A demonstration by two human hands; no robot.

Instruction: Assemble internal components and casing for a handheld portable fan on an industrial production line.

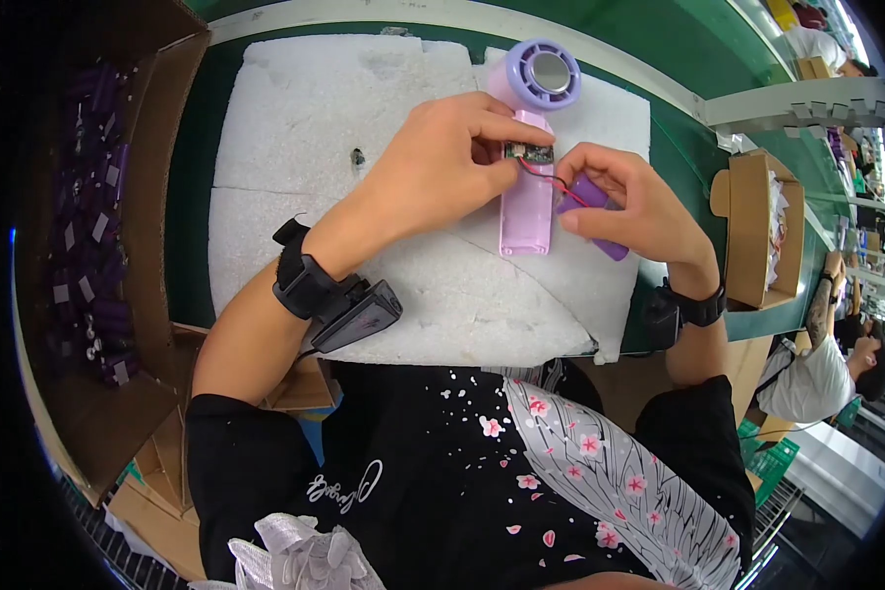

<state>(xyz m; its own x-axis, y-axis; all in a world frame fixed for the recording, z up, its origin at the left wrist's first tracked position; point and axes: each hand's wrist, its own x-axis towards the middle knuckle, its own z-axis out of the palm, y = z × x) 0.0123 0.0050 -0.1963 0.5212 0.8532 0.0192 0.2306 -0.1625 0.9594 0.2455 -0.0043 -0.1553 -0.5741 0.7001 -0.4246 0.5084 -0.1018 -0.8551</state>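
A lilac handheld fan [525,216] lies on the white foam board, its round head pointing away from me and its handle shell open toward me. My left hand [433,167] grips it around the neck, thumb and fingers beside a small circuit board [536,153] in the shell. Red and black wires [557,183] run from the board to the right. Just right of the shell, my right hand [644,202] is closed on a purple cylindrical battery [591,193]. Its fingertips are close to the wires; the battery is partly hidden by the fingers.
White foam boards [295,118] cover the green bench. A deep cardboard box [157,167] of purple batteries stands at the left. A smaller cardboard box [747,231] with white and red items sits at the right. Beyond it, a person in a white shirt [806,383] is nearby.
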